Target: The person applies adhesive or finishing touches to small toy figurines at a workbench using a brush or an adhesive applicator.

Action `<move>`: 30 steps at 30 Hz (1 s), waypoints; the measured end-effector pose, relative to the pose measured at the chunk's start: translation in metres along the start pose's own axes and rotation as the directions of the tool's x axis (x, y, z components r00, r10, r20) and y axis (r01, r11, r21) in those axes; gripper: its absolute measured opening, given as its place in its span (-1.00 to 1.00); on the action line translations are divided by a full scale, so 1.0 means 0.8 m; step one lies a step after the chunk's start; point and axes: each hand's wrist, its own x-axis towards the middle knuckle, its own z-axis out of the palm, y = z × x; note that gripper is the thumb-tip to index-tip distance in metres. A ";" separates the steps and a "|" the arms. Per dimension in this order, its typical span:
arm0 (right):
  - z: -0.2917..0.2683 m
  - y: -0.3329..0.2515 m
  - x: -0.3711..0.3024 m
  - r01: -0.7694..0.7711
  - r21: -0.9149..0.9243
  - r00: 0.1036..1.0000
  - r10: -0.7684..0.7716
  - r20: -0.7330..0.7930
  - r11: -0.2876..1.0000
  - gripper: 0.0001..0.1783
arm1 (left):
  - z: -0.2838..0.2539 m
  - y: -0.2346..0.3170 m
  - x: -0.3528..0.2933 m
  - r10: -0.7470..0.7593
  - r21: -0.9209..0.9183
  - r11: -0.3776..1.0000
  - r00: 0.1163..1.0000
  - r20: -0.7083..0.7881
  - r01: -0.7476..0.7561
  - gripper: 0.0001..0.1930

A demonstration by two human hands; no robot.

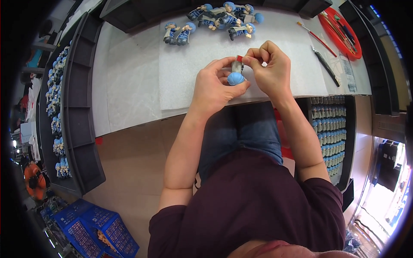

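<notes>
Over the white sheet, my left hand (215,86) wraps its fingers round a small figurine (235,78) with blue hair and a pale grey body. The head of the figurine points toward me. My right hand (273,69) is closed in a pinch at the other end, thumb and forefinger on a small flat red piece (239,58). That piece touches the figurine's end or lies right against it; what it is made of I cannot tell. Farther off lie several similar figurines (223,19) in a loose group, with a pair (178,33) to their left.
At the right lie a red-handled brush (317,38), a dark craft knife (326,66) and a red oval tray (340,34) of tools. Black trays of figurines stand left (77,107) and lower right (329,129). Blue crates (94,223) sit on the floor at lower left.
</notes>
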 end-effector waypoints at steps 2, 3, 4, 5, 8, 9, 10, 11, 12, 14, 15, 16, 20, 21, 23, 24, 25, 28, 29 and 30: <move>-0.003 0.001 -0.006 0.013 0.051 1.000 -0.014 0.015 0.999 -0.64 | 0.003 0.001 0.005 0.019 -0.003 1.000 1.000 -0.006 -0.019 -0.39; -0.004 0.001 -0.011 0.019 0.101 0.999 -0.022 0.027 0.995 -0.64 | 0.003 0.001 0.005 0.033 -0.005 0.999 0.999 -0.009 -0.033 -0.39; -0.003 0.000 -0.009 0.015 0.102 1.000 -0.018 0.024 0.995 -0.64 | 0.004 0.003 0.003 0.029 -0.002 1.000 1.000 -0.005 -0.029 -0.39; -0.002 -0.001 -0.005 -0.013 0.061 1.000 0.011 0.025 0.998 -0.63 | 0.004 0.005 0.001 0.010 -0.015 1.000 1.000 -0.006 -0.010 -0.39; 0.002 -0.003 0.001 -0.044 0.028 0.999 0.043 0.028 0.999 -0.60 | 0.002 0.002 0.000 -0.015 -0.032 0.999 1.000 -0.001 0.015 -0.38; 0.002 -0.002 0.003 -0.046 0.039 0.998 0.045 0.041 0.998 -0.58 | 0.001 0.000 0.001 -0.024 -0.039 0.999 1.000 -0.004 0.024 -0.38; -0.001 -0.002 0.000 -0.044 0.040 0.998 0.042 0.040 0.998 -0.58 | 0.002 0.001 0.002 -0.022 -0.037 0.999 1.000 -0.004 0.021 -0.38; -0.004 -0.002 -0.006 -0.022 0.074 0.999 0.019 0.036 0.997 -0.60 | 0.003 0.001 0.004 -0.005 -0.016 1.000 1.000 -0.014 0.005 -0.38; -0.006 -0.002 -0.013 -0.005 0.109 0.999 0.002 0.033 0.994 -0.62 | 0.004 0.002 0.001 0.005 0.006 1.000 1.000 -0.025 -0.005 -0.38; -0.005 0.001 -0.012 -0.011 0.104 1.000 0.009 0.022 0.995 -0.63 | 0.006 0.005 0.000 0.001 0.017 1.000 1.000 -0.014 -0.001 -0.40; -0.003 -0.002 -0.005 -0.022 0.061 1.000 0.021 0.018 0.998 -0.62 | 0.006 0.007 0.001 0.004 0.028 1.000 1.000 0.003 -0.004 -0.42; -0.002 -0.002 0.001 -0.034 0.017 0.999 0.034 0.012 0.999 -0.62 | 0.004 0.007 0.001 0.004 0.031 1.000 1.000 0.008 -0.004 -0.42; -0.003 0.003 -0.002 0.008 0.021 1.000 -0.008 -0.022 1.000 -0.64 | 0.003 0.005 0.003 -0.022 0.014 1.000 1.000 0.002 0.022 -0.44; -0.004 0.003 -0.007 0.006 0.023 1.000 -0.005 -0.021 1.000 -0.64 | 0.004 0.005 0.001 -0.024 0.021 1.000 1.000 -0.003 0.024 -0.45; -0.006 0.003 -0.014 0.005 0.111 1.000 -0.005 0.000 0.994 -0.64 | 0.007 0.009 0.000 -0.013 0.014 1.000 1.000 -0.008 0.013 -0.45; -0.005 0.002 -0.011 0.003 0.113 1.000 -0.003 -0.005 0.994 -0.64 | 0.007 0.011 0.000 0.002 0.009 1.000 1.000 -0.007 -0.002 -0.46; -0.004 0.001 -0.005 0.005 0.056 1.000 -0.005 -0.002 0.998 -0.64 | 0.005 0.011 0.000 0.001 0.013 1.000 1.000 -0.003 -0.001 -0.46; -0.002 0.003 0.003 0.001 -0.023 1.000 -0.001 -0.005 1.000 -0.63 | 0.003 0.007 0.002 -0.036 -0.029 0.999 0.999 0.006 0.036 -0.46; -0.003 0.002 -0.002 0.004 -0.001 1.000 -0.004 -0.015 1.000 -0.64 | 0.003 0.006 0.003 -0.028 -0.033 0.999 1.000 0.006 0.029 -0.46; -0.005 0.002 -0.009 0.003 0.024 1.000 -0.003 -0.018 1.000 -0.64 | 0.004 0.005 0.000 -0.026 -0.037 0.999 1.000 0.000 0.026 -0.46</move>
